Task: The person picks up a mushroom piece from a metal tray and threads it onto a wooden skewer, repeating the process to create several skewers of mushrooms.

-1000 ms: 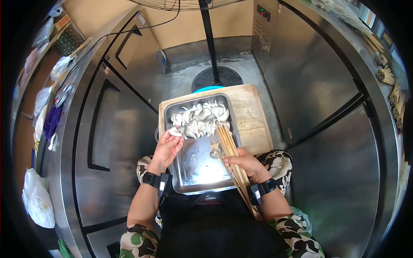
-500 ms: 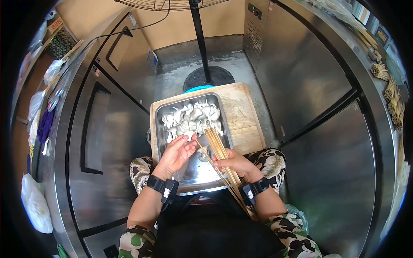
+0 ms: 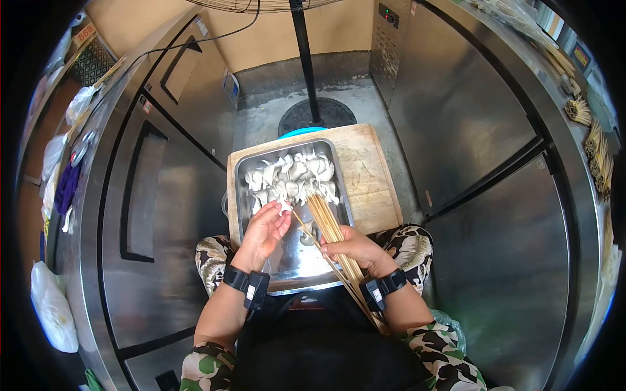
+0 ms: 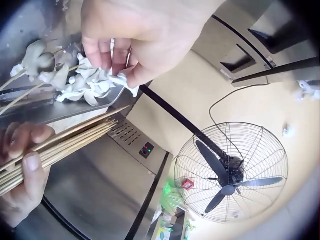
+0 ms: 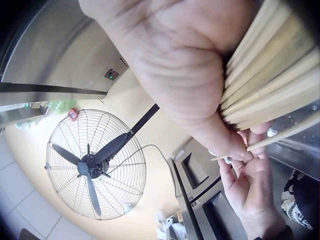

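In the head view the left hand point(image 3: 264, 233) pinches a small white mushroom piece point(image 3: 285, 206) over the near side of the mushroom pile. The right hand point(image 3: 357, 249) grips a bundle of wooden skewers point(image 3: 329, 221); one skewer stands apart, its tip close to the pinched piece. White-grey mushrooms point(image 3: 297, 171) fill the far half of a metal tray point(image 3: 277, 285). Below the bundle, a threaded mushroom point(image 3: 307, 234) shows over the tray. The left wrist view shows the left hand's fingertips on the white piece point(image 4: 122, 81), with the skewers point(image 4: 65, 150) in the right hand below.
The tray stands on a wooden board point(image 3: 372, 176). Beyond it is a fan stand point(image 3: 306, 72) with a round black base. Steel cabinets point(image 3: 482, 111) flank both sides. Skewer bundles point(image 3: 595, 146) lie on the right counter, and a white plastic bag point(image 3: 53, 306) is at the left.
From the tray's left side, the left hand has moved right with the mushroom piece, close to the separate skewer's tip. The right hand still holds the bundle. The head view has shifted slightly.
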Demonstrator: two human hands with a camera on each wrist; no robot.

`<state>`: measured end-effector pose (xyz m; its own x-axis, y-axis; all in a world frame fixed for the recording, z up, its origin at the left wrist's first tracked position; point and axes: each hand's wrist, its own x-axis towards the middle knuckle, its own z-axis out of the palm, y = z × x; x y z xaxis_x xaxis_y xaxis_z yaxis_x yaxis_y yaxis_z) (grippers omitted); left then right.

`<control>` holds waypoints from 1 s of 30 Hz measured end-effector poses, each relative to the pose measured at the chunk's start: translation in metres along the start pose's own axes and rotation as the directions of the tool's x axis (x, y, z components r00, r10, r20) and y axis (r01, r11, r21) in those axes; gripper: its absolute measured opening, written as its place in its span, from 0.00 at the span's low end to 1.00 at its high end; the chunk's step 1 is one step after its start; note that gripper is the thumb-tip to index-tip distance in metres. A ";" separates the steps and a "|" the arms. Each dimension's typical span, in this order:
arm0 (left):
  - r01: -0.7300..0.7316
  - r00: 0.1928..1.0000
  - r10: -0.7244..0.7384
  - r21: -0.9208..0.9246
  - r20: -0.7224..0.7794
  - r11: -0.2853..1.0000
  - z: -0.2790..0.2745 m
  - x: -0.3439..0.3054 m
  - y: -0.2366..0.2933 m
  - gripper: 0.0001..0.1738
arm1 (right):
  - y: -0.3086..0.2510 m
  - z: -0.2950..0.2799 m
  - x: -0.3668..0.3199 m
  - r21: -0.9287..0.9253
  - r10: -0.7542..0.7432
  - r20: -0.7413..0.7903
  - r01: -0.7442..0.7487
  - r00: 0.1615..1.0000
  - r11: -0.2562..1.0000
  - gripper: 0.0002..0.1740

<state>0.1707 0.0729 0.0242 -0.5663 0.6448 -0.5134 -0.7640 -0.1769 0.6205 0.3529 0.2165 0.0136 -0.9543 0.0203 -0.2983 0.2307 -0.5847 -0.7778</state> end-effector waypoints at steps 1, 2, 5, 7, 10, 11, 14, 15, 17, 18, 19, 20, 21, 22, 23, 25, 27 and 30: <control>0.012 1.000 -0.013 -0.016 -0.002 1.000 0.001 -0.001 0.000 0.13 | 0.001 0.000 0.000 0.000 0.001 -0.002 -0.001 1.000 1.000 0.07; 0.024 1.000 -0.025 -0.033 -0.004 0.999 0.002 -0.001 0.001 0.13 | 0.001 0.000 0.001 -0.001 0.001 -0.004 -0.001 1.000 1.000 0.07; -0.014 1.000 0.014 -0.019 -0.005 1.000 0.007 -0.006 0.001 0.12 | 0.001 0.001 0.001 -0.009 0.003 -0.004 -0.003 1.000 1.000 0.08; -0.048 0.999 0.048 0.012 0.005 0.999 0.010 -0.009 0.001 0.12 | 0.001 0.001 0.002 -0.015 0.009 -0.002 -0.009 1.000 1.000 0.08; -0.090 0.996 0.089 0.063 0.028 0.994 0.010 -0.008 0.001 0.11 | 0.002 0.001 0.002 -0.021 0.020 -0.004 -0.020 1.000 1.000 0.08; -0.103 0.994 0.100 0.081 0.037 0.991 0.010 -0.007 0.001 0.11 | 0.001 0.002 0.002 -0.023 0.022 -0.006 -0.022 1.000 0.999 0.08; -0.116 0.993 0.113 0.101 0.033 0.988 0.013 -0.010 0.002 0.11 | 0.001 0.002 0.002 -0.027 0.023 -0.012 -0.023 1.000 0.999 0.08; -0.121 0.993 0.119 0.104 0.024 0.987 0.014 -0.011 0.002 0.11 | 0.001 0.003 0.002 -0.028 0.022 -0.013 -0.022 1.000 0.999 0.08; -0.133 0.991 0.133 0.111 0.007 0.985 0.016 -0.012 0.002 0.10 | 0.002 0.002 0.003 -0.031 0.027 -0.013 -0.027 1.000 0.999 0.08; -0.135 0.991 0.136 0.126 0.002 0.983 0.017 -0.013 0.002 0.09 | 0.003 0.001 0.003 -0.033 0.029 -0.014 -0.030 0.999 0.999 0.08; -0.137 0.990 0.139 0.141 -0.003 0.980 0.018 -0.014 0.002 0.09 | 0.003 0.002 0.003 -0.036 0.032 -0.014 -0.033 0.999 0.999 0.08; -0.140 0.990 0.143 0.155 -0.008 0.978 0.020 -0.016 0.002 0.08 | 0.003 0.002 0.003 -0.039 0.035 -0.014 -0.036 0.999 0.999 0.09; -0.140 0.989 0.146 0.168 -0.021 0.976 0.021 -0.017 0.002 0.08 | 0.004 0.002 0.004 -0.042 0.039 -0.014 -0.039 0.999 0.998 0.09; -0.141 0.988 0.149 0.180 -0.034 0.974 0.022 -0.018 0.001 0.08 | 0.004 0.003 0.004 -0.044 0.034 -0.018 -0.034 0.999 0.998 0.09; -0.140 0.987 0.152 0.193 -0.047 0.971 0.023 -0.019 0.000 0.08 | 0.005 0.003 0.004 -0.045 0.029 -0.022 -0.030 0.999 0.999 0.09; -0.136 0.987 0.151 0.204 -0.056 0.969 0.022 -0.019 -0.001 0.08 | 0.005 0.003 0.004 -0.048 0.022 -0.024 -0.023 0.999 0.999 0.09; -0.132 0.985 0.150 0.202 -0.079 0.970 0.024 -0.020 -0.001 0.08 | 0.005 0.003 0.004 -0.052 0.018 -0.021 -0.019 1.000 0.998 0.09; -0.137 0.978 0.162 0.183 -0.131 0.974 0.027 -0.022 -0.002 0.08 | 0.005 0.003 0.006 -0.061 0.034 -0.010 -0.035 0.999 0.998 0.09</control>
<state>0.1926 0.0791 0.0500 -0.7179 0.5049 -0.4793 -0.6099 -0.1242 0.7827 0.3481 0.2113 0.0092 -0.9438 0.0087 -0.3304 0.2747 -0.5348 -0.7991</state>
